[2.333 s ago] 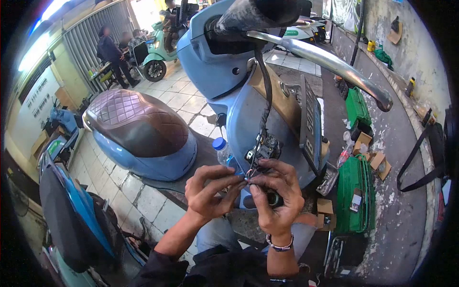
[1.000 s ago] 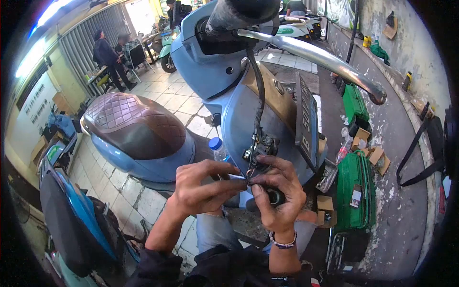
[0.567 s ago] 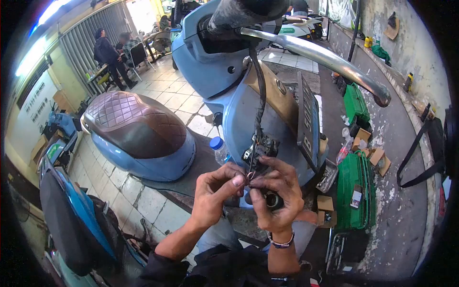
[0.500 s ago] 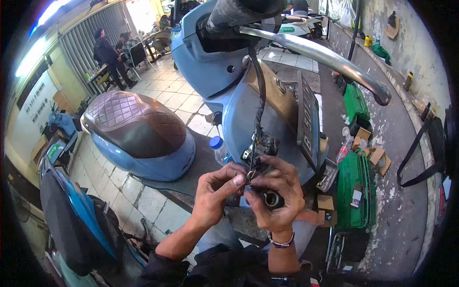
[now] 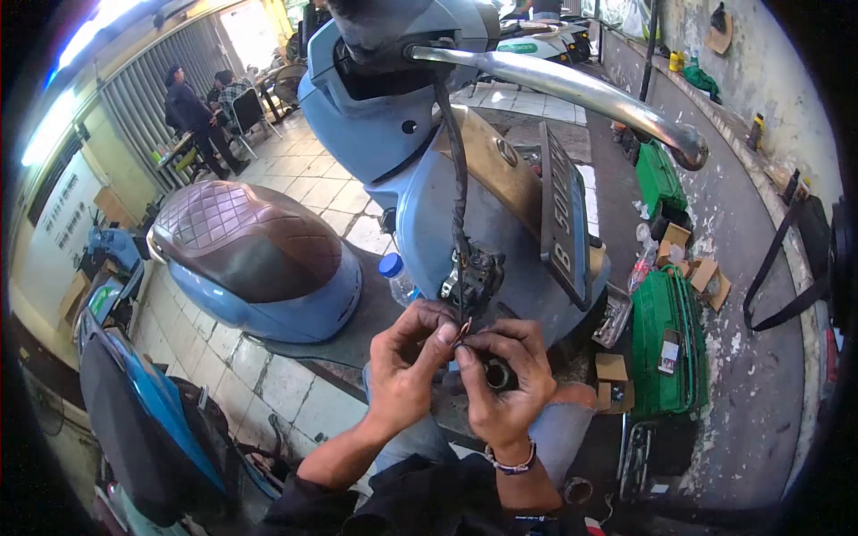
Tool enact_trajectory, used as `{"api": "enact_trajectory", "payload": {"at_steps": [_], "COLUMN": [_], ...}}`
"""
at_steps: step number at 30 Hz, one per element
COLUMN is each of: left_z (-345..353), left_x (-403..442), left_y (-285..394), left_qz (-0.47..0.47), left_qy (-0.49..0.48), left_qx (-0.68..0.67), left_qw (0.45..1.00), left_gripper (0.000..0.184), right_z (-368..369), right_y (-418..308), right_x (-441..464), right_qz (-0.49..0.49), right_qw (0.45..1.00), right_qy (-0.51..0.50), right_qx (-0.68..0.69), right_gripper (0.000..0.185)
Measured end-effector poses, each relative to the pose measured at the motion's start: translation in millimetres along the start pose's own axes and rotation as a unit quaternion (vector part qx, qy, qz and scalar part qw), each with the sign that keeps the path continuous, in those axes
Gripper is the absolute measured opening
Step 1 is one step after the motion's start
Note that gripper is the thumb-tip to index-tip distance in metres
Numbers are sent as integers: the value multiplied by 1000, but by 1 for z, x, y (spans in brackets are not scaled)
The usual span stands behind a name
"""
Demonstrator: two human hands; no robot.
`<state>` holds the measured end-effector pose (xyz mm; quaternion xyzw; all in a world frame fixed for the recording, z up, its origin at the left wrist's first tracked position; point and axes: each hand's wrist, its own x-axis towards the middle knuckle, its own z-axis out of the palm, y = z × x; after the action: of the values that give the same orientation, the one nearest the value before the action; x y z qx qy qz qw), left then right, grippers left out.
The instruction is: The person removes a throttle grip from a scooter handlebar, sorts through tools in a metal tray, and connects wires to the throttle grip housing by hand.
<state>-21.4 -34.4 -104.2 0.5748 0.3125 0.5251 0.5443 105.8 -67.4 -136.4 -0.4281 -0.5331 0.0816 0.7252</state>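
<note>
In the head view, a thin wire with a bare copper-coloured end (image 5: 466, 330) is pinched between the fingertips of my left hand (image 5: 404, 362) and my right hand (image 5: 511, 380). Both hands are closed, their tips almost meeting. Partly hidden in the curl of my right hand sits a dark round thing with a hole (image 5: 497, 374), its kind unclear. Above my fingers, a black wrapped cable (image 5: 456, 179) runs down from the handlebar (image 5: 572, 79) of a blue scooter (image 5: 420, 201). Beside its lower end is a black and metal part (image 5: 474, 275) with a lever or switch look.
A scooter seat unit (image 5: 259, 259) lies at left, near a blue-capped bottle (image 5: 398, 275). A number plate (image 5: 565, 214) juts from the scooter front. Green crates (image 5: 661, 357) and cardboard boxes (image 5: 610, 368) stand at right. A person (image 5: 192, 116) stands in the back left.
The view has shifted slightly, so the scooter appears farther left. My right fingers have straightened and changed their pinch, and the copper-coloured wire end now points up between my fingertips.
</note>
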Motion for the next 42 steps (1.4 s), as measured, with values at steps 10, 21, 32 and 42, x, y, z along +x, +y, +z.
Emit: {"api": "enact_trajectory", "payload": {"at_steps": [10,21,32,42], "left_z": [-28,-8,1,-3], "left_x": [7,-2,-11,-7], "left_y": [-21,-21,-30,-16], "left_qz": [455,283,25,-30], "left_qy": [31,58,27,-7], "left_qx": [384,265,-67,-90], "left_qw": [803,920,997,995], "left_gripper": [27,19,23,20], "right_z": [-7,-7,-1,-5], "right_y": [-1,-5,-4,-2], "right_x": [0,3,-3,-3], "right_qz": [87,81,100,94], "right_qw": [995,995,991,992], "right_qy": [2,-2,47,27], "right_qx": [50,61,73,84], "right_gripper": [12,13,13,11]}}
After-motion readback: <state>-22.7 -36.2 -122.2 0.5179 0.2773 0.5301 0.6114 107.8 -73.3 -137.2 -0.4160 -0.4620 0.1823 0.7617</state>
